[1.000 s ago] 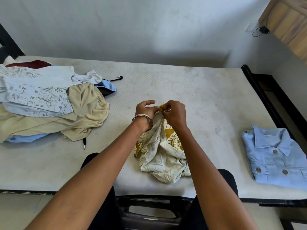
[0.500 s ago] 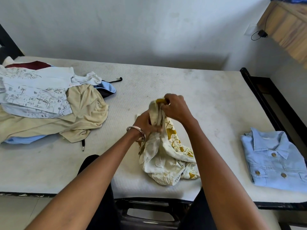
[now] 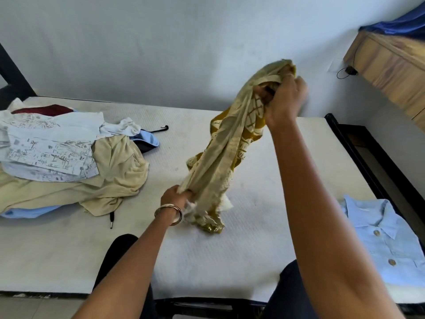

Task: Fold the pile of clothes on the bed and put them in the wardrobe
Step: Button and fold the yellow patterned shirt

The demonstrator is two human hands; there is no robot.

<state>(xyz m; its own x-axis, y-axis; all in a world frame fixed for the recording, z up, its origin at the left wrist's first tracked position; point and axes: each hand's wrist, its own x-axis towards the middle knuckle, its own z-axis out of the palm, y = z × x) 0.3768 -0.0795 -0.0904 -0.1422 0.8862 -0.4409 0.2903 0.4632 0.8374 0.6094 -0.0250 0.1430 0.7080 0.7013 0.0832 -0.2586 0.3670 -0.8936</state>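
**Patterned garment stretched between two hands**

The right hand (image 3: pixel 284 97) grips the top of the cream-and-mustard garment (image 3: pixel 226 148), raised above the mattress (image 3: pixel 264 249). The left hand (image 3: pixel 176 195) pinches its lower part – the hem brushes the mattress. Unfolded clothes pile (image 3: pixel 69 157) at far left; folded blue shirt (image 3: pixel 386 245) at near right.

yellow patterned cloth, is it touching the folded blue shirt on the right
Apart. The head view shows bare mattress between the yellow patterned cloth and the folded blue shirt.
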